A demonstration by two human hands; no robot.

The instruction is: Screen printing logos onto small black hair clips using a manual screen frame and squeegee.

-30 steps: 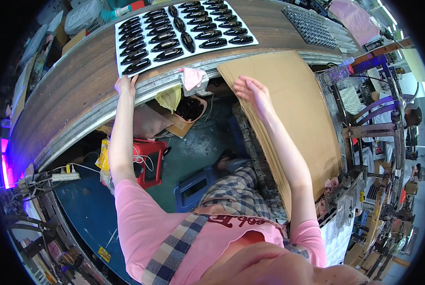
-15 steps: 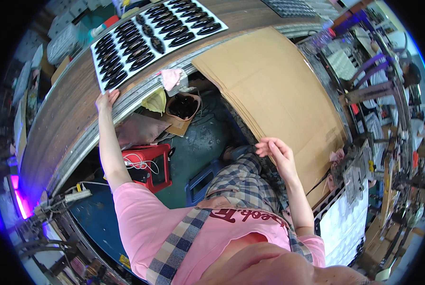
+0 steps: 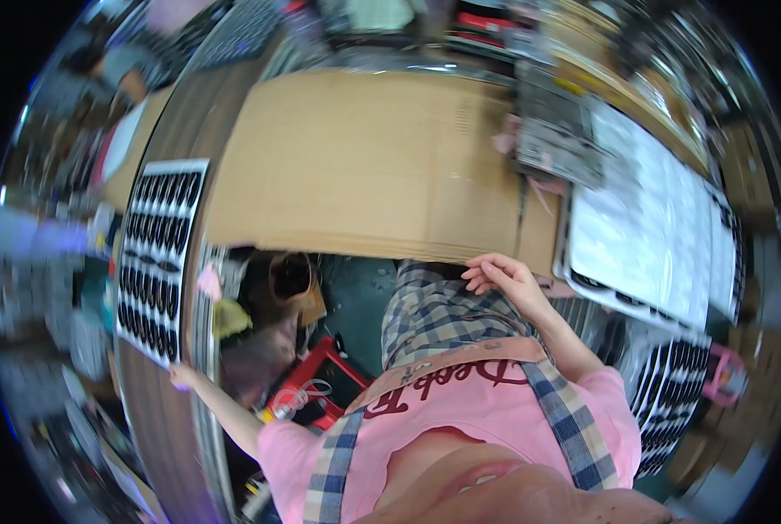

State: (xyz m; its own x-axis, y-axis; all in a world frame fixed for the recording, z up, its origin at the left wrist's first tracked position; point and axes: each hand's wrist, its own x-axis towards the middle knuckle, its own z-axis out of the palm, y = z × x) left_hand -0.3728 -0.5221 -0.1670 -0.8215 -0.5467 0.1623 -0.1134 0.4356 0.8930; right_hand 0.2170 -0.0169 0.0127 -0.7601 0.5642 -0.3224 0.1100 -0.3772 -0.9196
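My left hand (image 3: 182,375), small and somewhat blurred, has its fingers closed on the near corner of a white board (image 3: 185,188) with rows of glossy black oval pieces, lying on the long wooden bench (image 3: 168,441) at left. My right hand (image 3: 498,278) is open, fingers apart and slightly curled, holding nothing, beside the near edge of flat brown cardboard sheets (image 3: 364,162). More white boards (image 3: 635,218) lie stacked at the right, with black pieces showing on those below.
A co-worker (image 3: 124,74) is at the upper left. Below the bench stand a red stool (image 3: 334,367) with a white cord and a bin of dark pieces (image 3: 291,275). Grey metal fittings (image 3: 552,122) sit at the upper right, cartons (image 3: 749,175) at the far right.
The view has swung to the right, putting the long bench at left and the cardboard ahead. My right hand has dropped back to the cardboard's near edge; my left remains at the board's corner.
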